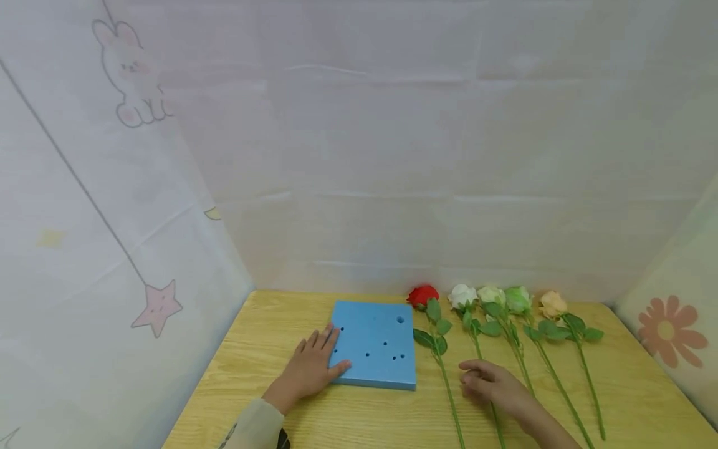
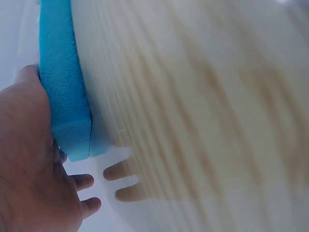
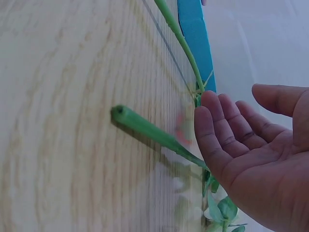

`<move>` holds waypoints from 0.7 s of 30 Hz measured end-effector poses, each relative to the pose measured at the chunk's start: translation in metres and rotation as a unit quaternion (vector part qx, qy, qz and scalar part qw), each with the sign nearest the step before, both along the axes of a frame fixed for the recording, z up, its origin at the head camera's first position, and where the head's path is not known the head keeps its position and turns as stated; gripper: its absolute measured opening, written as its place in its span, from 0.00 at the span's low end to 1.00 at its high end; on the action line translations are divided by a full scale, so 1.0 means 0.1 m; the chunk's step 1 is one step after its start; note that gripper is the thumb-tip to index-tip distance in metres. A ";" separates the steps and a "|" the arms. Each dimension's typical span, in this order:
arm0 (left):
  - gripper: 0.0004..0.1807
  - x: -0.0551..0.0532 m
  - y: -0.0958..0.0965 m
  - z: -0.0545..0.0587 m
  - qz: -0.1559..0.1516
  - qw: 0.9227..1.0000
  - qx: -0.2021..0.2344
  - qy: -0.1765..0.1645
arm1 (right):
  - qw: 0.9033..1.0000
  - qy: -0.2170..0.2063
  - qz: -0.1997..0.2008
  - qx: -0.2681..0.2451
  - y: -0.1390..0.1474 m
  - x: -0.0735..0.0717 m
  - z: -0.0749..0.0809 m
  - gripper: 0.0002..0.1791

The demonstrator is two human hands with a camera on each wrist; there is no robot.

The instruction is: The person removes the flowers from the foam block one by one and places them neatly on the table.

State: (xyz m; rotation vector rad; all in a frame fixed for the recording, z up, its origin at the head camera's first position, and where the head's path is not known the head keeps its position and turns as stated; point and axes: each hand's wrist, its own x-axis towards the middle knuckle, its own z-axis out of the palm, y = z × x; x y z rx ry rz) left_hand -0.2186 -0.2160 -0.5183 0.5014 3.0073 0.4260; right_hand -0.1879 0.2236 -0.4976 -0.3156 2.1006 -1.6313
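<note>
A blue foam block [image 1: 373,368] with several small holes in its top lies flat on the table. My left hand [image 1: 310,368] rests on its left edge with fingers stretched out and thumb along the near corner. In the left wrist view the block's side [image 2: 65,82] stands beside the palm [image 2: 34,145]. My right hand [image 1: 493,386] hovers over the stem of a white rose [image 1: 462,295], fingers loosely bent and nothing in them. The right wrist view shows its palm [image 3: 260,164] near the green stems [image 3: 145,128]. Left of it lies a red rose [image 1: 423,295].
Further right lie a cream rose [image 1: 491,295], a green rose [image 1: 517,300] and a peach rose [image 1: 553,304], stems toward me. The wooden table [image 1: 269,330] is bordered by a pale cloth backdrop [image 1: 359,237] behind and at both sides.
</note>
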 end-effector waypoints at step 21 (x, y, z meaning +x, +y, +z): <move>0.49 0.00 0.03 0.09 0.007 0.999 0.040 -0.031 | 0.999 0.035 -0.032 -0.002 0.11 0.03 0.11 0.33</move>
